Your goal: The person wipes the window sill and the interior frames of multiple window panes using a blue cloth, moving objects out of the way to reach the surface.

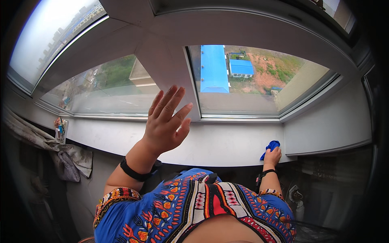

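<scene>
A bunched blue cloth (pixel 272 146) is in my right hand (pixel 272 156), which presses it on the right end of the white windowsill (pixel 227 141). My left hand (pixel 166 121) is raised in front of the window post with its fingers spread, and nothing is in it. Below it, the sill runs the width of the window. Part of the cloth is hidden under my right fingers. A black band circles each wrist.
Window panes (pixel 243 107) rise behind the sill, split by a wide post. At the far left, a small container of small items (pixel 60 128) stands near a draped curtain (pixel 69 158). A white side panel (pixel 330 117) closes off the right end.
</scene>
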A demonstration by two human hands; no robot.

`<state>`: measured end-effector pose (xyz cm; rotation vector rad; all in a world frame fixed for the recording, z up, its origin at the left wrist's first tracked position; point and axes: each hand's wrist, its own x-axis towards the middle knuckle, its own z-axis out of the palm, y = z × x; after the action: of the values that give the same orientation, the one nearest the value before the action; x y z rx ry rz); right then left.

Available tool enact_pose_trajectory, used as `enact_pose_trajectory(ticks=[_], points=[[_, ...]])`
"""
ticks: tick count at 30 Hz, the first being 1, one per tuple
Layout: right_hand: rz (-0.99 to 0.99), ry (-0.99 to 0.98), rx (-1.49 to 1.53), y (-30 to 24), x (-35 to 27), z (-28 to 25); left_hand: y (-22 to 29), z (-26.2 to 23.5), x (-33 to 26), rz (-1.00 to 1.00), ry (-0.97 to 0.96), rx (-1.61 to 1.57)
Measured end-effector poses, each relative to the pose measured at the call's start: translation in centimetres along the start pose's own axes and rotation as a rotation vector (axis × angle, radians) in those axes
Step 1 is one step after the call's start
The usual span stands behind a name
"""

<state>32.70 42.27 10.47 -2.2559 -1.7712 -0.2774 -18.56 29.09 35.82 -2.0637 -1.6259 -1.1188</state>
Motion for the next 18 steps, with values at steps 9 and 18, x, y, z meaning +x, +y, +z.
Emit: enact_pose_trajectory(ticks=[9,18], points=[[-0.004,-0.234,-0.059,-3.9,-5.6,-2.2,-2.9,1.9,-2.5,0.028,-0.015,-0.122],[0.143,-0.451,0.143,-8.7,-13.1,-5.8,-7.3,-0.3,6.1,0.268,0.210,-0.047]])
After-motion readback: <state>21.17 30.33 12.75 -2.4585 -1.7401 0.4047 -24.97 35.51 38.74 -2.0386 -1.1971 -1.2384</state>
